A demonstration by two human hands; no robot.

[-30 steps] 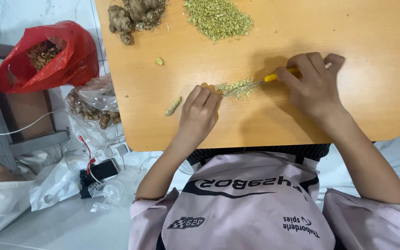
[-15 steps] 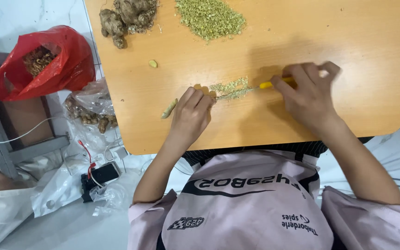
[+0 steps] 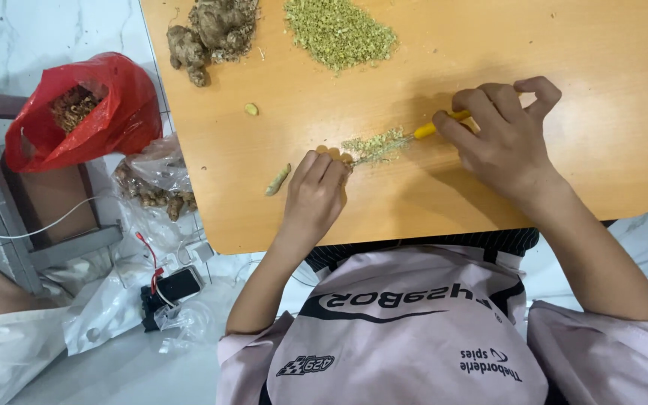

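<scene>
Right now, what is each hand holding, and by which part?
The right hand grips a knife by its yellow handle. The left hand pins something small at its fingertips beside the chopped bits; what exactly cannot be told.

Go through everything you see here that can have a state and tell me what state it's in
Left hand: fingertips pressing a small root piece.
Right hand: gripping the yellow-handled knife.
Small chopped pile: loose, under the blade.
Large chopped pile: heaped.
Whole roots: uncut.
Red bag: open.
</scene>
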